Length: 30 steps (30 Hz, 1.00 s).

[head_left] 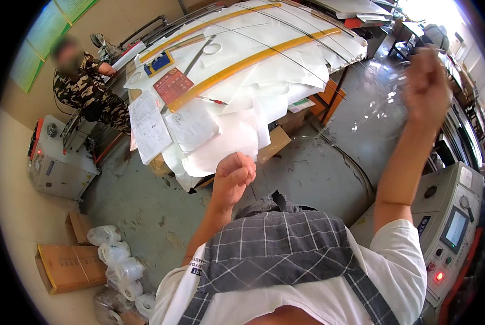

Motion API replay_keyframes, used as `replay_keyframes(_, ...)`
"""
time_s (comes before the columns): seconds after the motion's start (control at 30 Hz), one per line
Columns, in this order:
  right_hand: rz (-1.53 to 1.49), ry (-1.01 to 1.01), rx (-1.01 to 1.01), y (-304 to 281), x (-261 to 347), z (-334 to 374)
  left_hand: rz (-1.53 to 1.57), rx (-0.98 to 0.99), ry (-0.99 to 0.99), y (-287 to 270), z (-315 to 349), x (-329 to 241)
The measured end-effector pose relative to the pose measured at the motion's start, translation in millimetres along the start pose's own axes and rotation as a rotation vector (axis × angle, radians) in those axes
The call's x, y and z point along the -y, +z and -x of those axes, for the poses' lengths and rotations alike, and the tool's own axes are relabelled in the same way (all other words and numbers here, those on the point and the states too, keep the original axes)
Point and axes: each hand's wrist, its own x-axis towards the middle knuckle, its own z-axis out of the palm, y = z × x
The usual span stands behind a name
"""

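Just in front of the table's near edge, my left hand (235, 174) is closed, thumb against curled fingers. What it pinches, if anything, is too small to make out. My right hand (427, 89) is raised high at the right, smeared by motion, so its fingers do not show clearly. Beside it are shiny streaks that look like clear plastic film (386, 97); I cannot tell whether the hand holds it. Nearest my left hand, white paper sheets (226, 138) hang over the table's corner. A red-and-white pen (212, 99) lies farther in.
Yellow strips (242, 62), a red card (173, 85) and a tape roll (212, 49) lie on the white-covered table (285, 76). A person (85, 81) in camouflage stands left. Control cabinets (456, 233) flank me. Cartons (72, 265) and wrapped rolls (124, 268) sit lower left.
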Motion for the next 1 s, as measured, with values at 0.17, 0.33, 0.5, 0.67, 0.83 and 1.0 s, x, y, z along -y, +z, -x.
replay_keyframes(0.17,0.579,0.148,0.906,36.9,-97.0,108.3,0.042,-0.011,-0.05,-2.4,-7.6,9.5)
replay_keyframes(0.33,0.808,0.451,1.294,31.2,-140.6,158.2,-0.019,-0.036,-0.04,-5.9,-9.1,13.1)
replay_keyframes(0.5,0.031,1.134,0.653,6.4,-133.2,150.3,0.06,0.0,-0.061,-16.3,-2.8,10.2)
replay_keyframes(0.67,-0.413,1.112,0.62,11.0,-125.7,146.8,0.042,0.094,-0.095,-9.4,-4.3,17.5)
replay_keyframes(0.83,-0.504,0.901,0.547,22.4,-99.1,138.1,0.007,0.186,-0.06,-6.5,-6.8,7.6)
replay_keyframes(1.0,-0.585,0.648,0.663,20.4,-63.7,118.0,-0.047,0.235,-0.038,-0.4,-5.6,-9.0)
